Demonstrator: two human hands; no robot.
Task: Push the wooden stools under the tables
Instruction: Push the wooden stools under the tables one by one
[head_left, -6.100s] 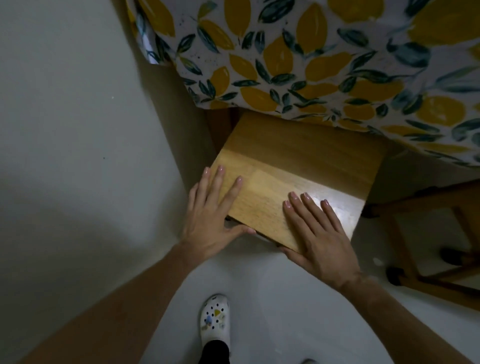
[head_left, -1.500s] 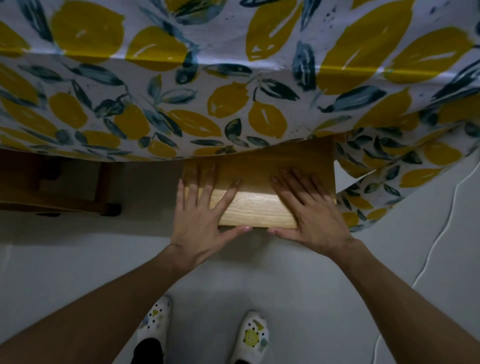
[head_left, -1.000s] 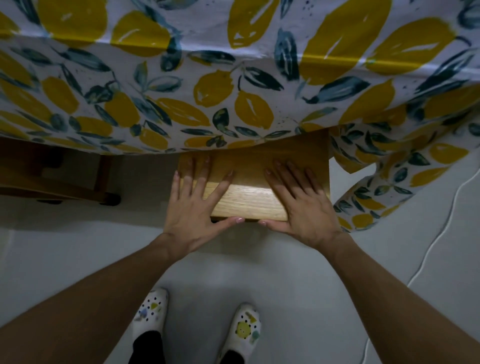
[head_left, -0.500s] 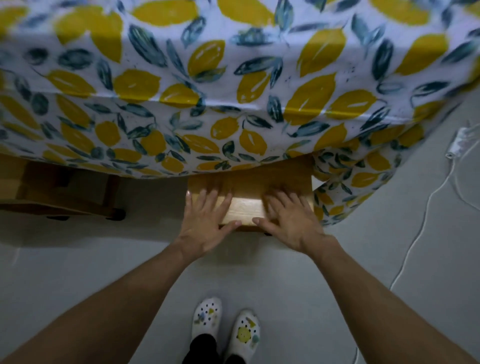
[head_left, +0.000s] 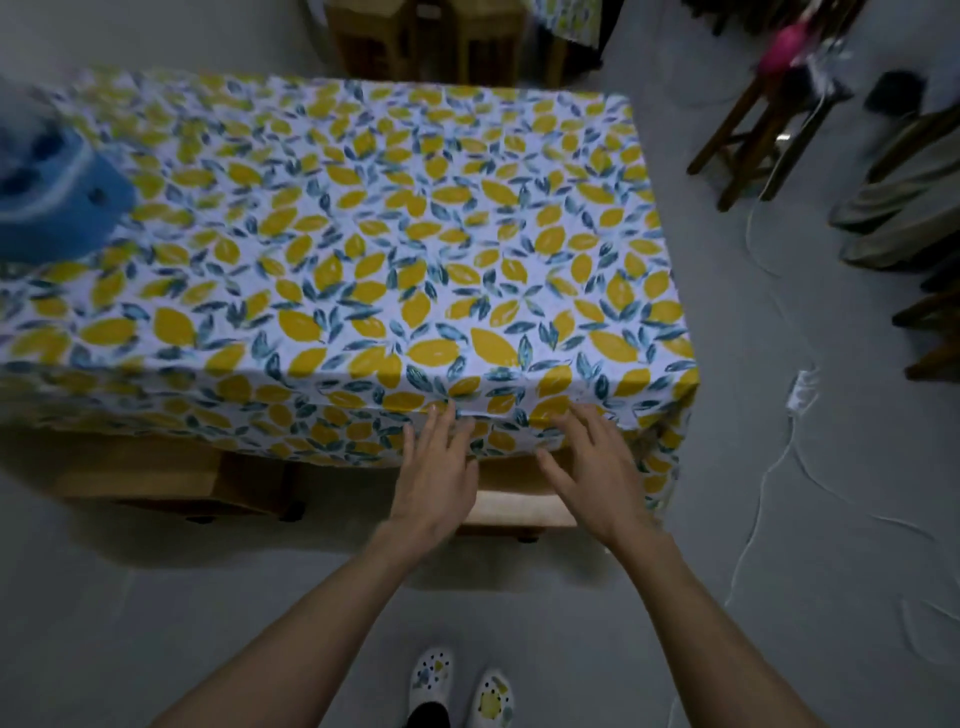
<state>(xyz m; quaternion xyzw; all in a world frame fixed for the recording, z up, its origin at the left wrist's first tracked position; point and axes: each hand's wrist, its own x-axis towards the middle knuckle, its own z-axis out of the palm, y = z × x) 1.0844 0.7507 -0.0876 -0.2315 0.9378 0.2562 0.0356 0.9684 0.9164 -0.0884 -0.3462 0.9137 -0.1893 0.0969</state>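
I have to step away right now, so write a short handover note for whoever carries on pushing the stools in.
Left hand: open, fingers spread, holding nothing, over the tablecloth's hanging edge and the stool.
Right hand: open, empty, likewise.
Stool between the hands: mostly under the lemon-print table; only its near edge shows below the cloth.
Second stool: to the left, also largely under the same table.
Done: both stools on this side look tucked in.
Left: dark wooden stool at upper right stands in the open; more wooden stools sit beyond the table's far end; check those.
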